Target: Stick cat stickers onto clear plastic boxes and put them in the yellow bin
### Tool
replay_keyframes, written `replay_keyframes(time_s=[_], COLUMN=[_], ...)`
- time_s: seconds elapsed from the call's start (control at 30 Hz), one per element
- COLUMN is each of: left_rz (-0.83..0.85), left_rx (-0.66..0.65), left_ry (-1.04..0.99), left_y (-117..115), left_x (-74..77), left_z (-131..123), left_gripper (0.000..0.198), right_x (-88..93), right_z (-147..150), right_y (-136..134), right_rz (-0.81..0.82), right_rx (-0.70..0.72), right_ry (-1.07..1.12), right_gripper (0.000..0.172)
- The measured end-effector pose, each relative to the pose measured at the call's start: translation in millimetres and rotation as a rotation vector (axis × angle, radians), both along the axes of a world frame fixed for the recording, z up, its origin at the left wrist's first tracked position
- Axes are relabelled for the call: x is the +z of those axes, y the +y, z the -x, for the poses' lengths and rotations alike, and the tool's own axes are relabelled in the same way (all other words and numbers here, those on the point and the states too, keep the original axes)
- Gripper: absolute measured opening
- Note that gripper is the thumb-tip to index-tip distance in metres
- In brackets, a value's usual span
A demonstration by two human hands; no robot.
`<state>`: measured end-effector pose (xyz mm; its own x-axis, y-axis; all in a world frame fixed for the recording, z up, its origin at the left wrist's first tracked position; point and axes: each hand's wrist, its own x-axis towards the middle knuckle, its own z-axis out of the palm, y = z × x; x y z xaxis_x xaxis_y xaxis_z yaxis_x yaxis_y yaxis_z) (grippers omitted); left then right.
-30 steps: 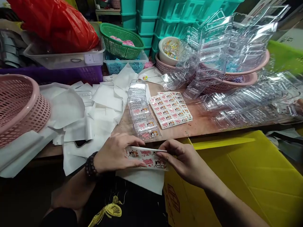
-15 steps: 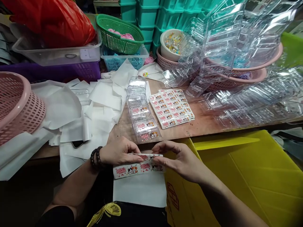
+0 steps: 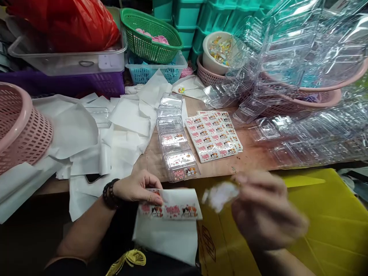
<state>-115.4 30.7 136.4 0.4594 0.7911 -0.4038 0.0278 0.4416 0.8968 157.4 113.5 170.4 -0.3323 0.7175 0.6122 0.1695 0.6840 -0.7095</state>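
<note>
The left hand [image 3: 138, 188] grips one white paper sheet of cat-and-dog stickers [image 3: 175, 211] before the brown table [image 3: 250, 147]. On the table, three clear plastic boxes [image 3: 185, 172] bear stickers beside at least two similar sheets [image 3: 213, 140]. One blurred whitish piece [image 3: 222, 196] is pinched by the right hand [image 3: 267, 209], at the sheet earlier, now apart.

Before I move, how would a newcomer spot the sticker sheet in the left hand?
Find the brown table; near its front edge is the left hand, wearing dark beads. The sticker sheet it pinches shows a printed band between white areas, unlike the many-rowed sheets on the table.
</note>
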Motion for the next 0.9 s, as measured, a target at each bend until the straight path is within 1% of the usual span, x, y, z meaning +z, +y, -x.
replay_keyframes(time_s=[0.03,0.07,0.1,0.13,0.17,0.2,0.27,0.3,0.4,0.47,0.5,0.57,0.6,0.63,0.67,0.77,0.83,0.9], left_rz=[-0.166,-0.35,-0.529,-0.681,-0.789,-0.853,-0.89,-0.883,-0.84,-0.825,-0.822,-0.827,-0.834,-0.846,-0.86,-0.901,-0.916,-0.928], left_rx=[0.063,0.135,0.204,0.256,0.279,0.28,0.234,0.212,0.191,0.19,0.189,0.194,0.201,0.213,0.228,0.28,0.303,0.314], left_ry=[0.084,0.19,0.308,0.425,0.528,0.602,0.652,0.642,0.597,0.579,0.569,0.546,0.534,0.521,0.506,0.453,0.433,0.431], left_y=[-1.0,-1.5,-1.5,-0.8,0.5,2.3,5.8,6.8,5.6,2.6,1.2,-0.2,-0.3,-0.1,0.3,1.2,1.1,0.6], left_x=[4.9,9.6,13.4,15.5,15.9,14.4,8.0,4.3,-3.2,-4.0,-3.7,-3.0,-3.1,-3.5,-4.2,-7.9,-11.1,-14.5], left_z=[-1.0,-3.2,-6.7,-10.8,-15.3,-19.6,-26.6,-28.8,-31.0,-30.4,-30.0,-29.4,-29.3,-29.3,-29.4,-30.1,-30.6,-31.0], left_gripper=[0.033,0.024,0.015,0.009,0.006,0.006,0.006,0.006,0.007,0.007,0.007,0.008,0.008,0.008,0.009,0.009,0.011,0.012], right_x=[-1.4,-3.9,-7.4,-11.8,-16.6,-21.5,-29.8,-32.5,-33.9,-29.3,-25.5,-15.3,-9.1,-2.5,4.1,19.4,22.5,20.3], right_z=[7.0,15.3,23.8,31.9,38.7,43.9,48.8,48.8,43.5,39.6,38.4,38.5,39.9,42.2,45.4,58.9,69.0,78.1], right_y=[10.8,22.1,32.7,41.6,47.9,51.5,51.0,48.3,39.3,38.4,40.1,47.3,52.0,57.0,62.0,76.1,84.4,91.8], right_rz=[0.151,0.27,0.348,0.416,0.456,0.478,0.516,0.535,0.592,0.585,0.544,0.436,0.407,0.416,0.465,0.738,0.932,1.088], right_rx=[-0.034,-0.027,0.015,0.084,0.161,0.233,0.346,0.374,0.376,0.331,0.281,0.146,0.09,0.06,0.063,0.177,0.241,0.272], right_ry=[0.102,0.165,0.172,0.132,0.088,0.06,0.041,0.043,0.02,-0.028,-0.058,-0.096,-0.102,-0.105,-0.11,-0.206,-0.299,-0.37], right_gripper=[0.023,0.023,0.025,0.029,0.035,0.04,0.047,0.048,0.048,0.046,0.042,0.028,0.02,0.014,0.014,0.028,0.036,0.042])
